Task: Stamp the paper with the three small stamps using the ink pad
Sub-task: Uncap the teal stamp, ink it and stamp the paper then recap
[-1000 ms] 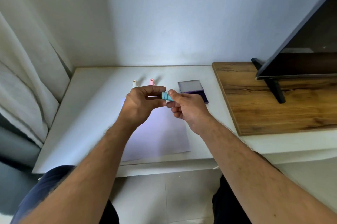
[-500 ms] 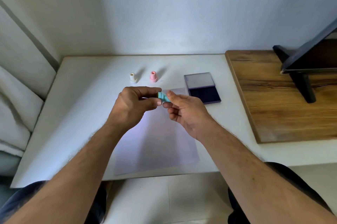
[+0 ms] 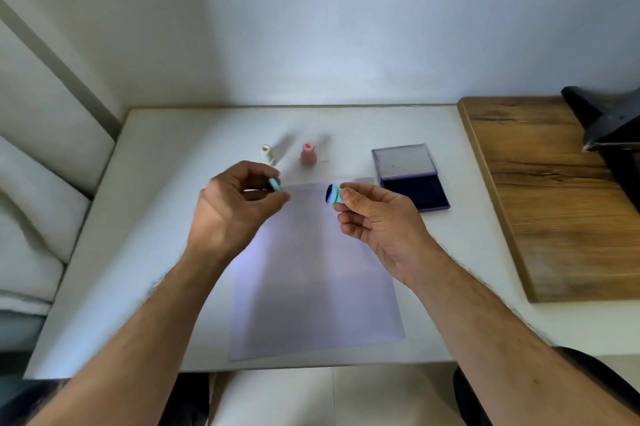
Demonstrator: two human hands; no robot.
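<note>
My right hand (image 3: pixel 375 223) pinches a small teal stamp (image 3: pixel 334 194) above the far end of the paper, its dark inked face turned left. My left hand (image 3: pixel 233 209) holds the stamp's teal cap (image 3: pixel 274 184) between thumb and fingers, a short gap away from the stamp. A white sheet of paper (image 3: pixel 313 287) lies on the white table (image 3: pixel 166 217) under both hands. Behind the paper stand a cream stamp (image 3: pixel 266 154) and a pink stamp (image 3: pixel 308 153), upright. The ink pad (image 3: pixel 414 191) lies open at the paper's far right corner, its lid (image 3: pixel 403 160) folded back.
A wooden board (image 3: pixel 550 197) adjoins the table on the right, with a black screen stand (image 3: pixel 602 120) on its far end. A white cushion or curtain (image 3: pixel 31 217) runs along the table's left side. A white wall rises behind the table.
The cap has come off the teal stamp: my left hand drew it away to the left while my right hand kept the stamp. The camera view also shifted leftward.
</note>
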